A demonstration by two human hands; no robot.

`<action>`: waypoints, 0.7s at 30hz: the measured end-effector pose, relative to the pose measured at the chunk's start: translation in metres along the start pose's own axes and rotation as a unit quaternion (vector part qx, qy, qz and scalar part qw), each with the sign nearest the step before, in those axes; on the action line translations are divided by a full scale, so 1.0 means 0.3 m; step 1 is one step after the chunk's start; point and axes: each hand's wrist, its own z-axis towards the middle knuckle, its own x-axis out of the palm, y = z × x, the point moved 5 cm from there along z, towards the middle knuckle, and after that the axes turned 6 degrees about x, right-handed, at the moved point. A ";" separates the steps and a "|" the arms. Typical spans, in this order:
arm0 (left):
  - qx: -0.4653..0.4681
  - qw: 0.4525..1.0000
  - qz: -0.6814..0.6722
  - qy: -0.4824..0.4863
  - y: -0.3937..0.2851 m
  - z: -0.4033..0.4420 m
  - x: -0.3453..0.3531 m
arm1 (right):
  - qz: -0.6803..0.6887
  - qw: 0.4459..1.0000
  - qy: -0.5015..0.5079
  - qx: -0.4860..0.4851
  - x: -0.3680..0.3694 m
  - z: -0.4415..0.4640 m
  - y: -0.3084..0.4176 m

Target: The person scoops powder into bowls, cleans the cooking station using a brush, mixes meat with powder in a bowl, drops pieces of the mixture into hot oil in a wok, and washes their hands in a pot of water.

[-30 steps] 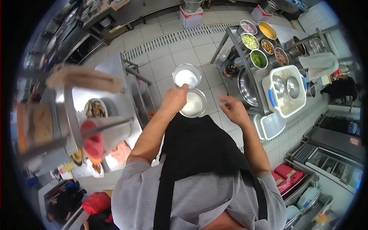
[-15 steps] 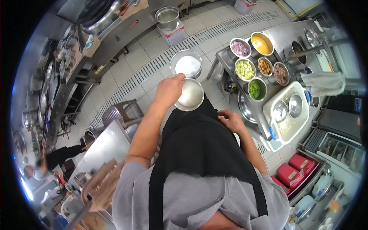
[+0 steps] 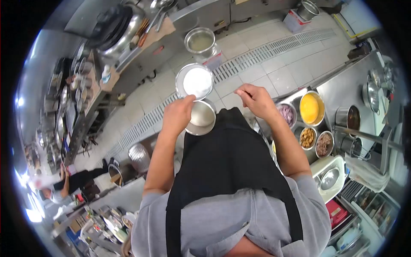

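In the head view, a metal bowl (image 3: 180,81) with white contents and a second bowl (image 3: 210,108) are pinched at their adjoining rims by the left hand (image 3: 177,113). The right hand (image 3: 256,99) is held half-curled, its contents unclear.

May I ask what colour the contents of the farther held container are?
The contents are white, clearest in the head view.

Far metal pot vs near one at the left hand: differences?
The far pot holds bright white contents; the near pot holds duller off-white contents. The far pot lies away from the black apron; the near pot borders it in view. Both are round, metal and held in the left hand.
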 end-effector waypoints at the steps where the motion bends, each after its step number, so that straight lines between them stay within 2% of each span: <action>1: 0.002 1.000 -0.007 0.003 0.028 0.072 0.012 | 0.029 1.000 -0.010 0.000 -0.048 0.068 0.016; 3: 0.011 0.999 -0.017 0.036 0.093 0.210 0.070 | 0.094 0.995 -0.030 0.003 -0.146 0.155 0.069; 6: 0.046 0.990 -0.019 0.129 0.206 0.468 0.190 | 0.045 0.998 -0.035 -0.002 -0.174 0.307 -0.099; 7: 0.064 0.990 -0.025 0.126 0.219 0.577 0.196 | 0.049 0.998 -0.029 0.035 -0.180 0.338 -0.158; 9: 0.088 0.987 -0.044 0.124 0.214 0.776 0.184 | -0.050 0.989 0.002 0.137 -0.192 0.352 -0.233; 10: 0.122 0.983 -0.050 0.131 0.202 0.884 0.194 | -0.036 0.988 0.004 0.153 -0.177 0.364 -0.311; 11: 0.156 0.977 -0.051 0.138 0.198 0.989 0.198 | -0.069 0.992 -0.045 0.095 -0.155 0.377 -0.374; 12: 0.185 0.970 -0.050 0.152 0.194 1.081 0.201 | -0.018 0.987 -0.023 0.161 -0.185 0.373 -0.354; 13: 0.215 0.962 -0.072 0.153 0.164 1.173 0.210 | 0.108 0.966 -0.023 0.233 -0.197 0.377 -0.380; 16: 0.330 0.920 -0.052 0.205 0.082 1.414 0.329 | 0.077 0.965 -0.155 0.197 -0.256 0.389 -0.489; 17: 0.352 0.909 -0.046 0.220 0.051 1.482 0.382 | 0.126 0.949 -0.189 0.220 -0.291 0.390 -0.507; 21: 0.385 0.881 -0.075 0.265 -0.133 1.720 0.536 | 0.150 0.927 -0.203 0.276 -0.466 0.431 -0.616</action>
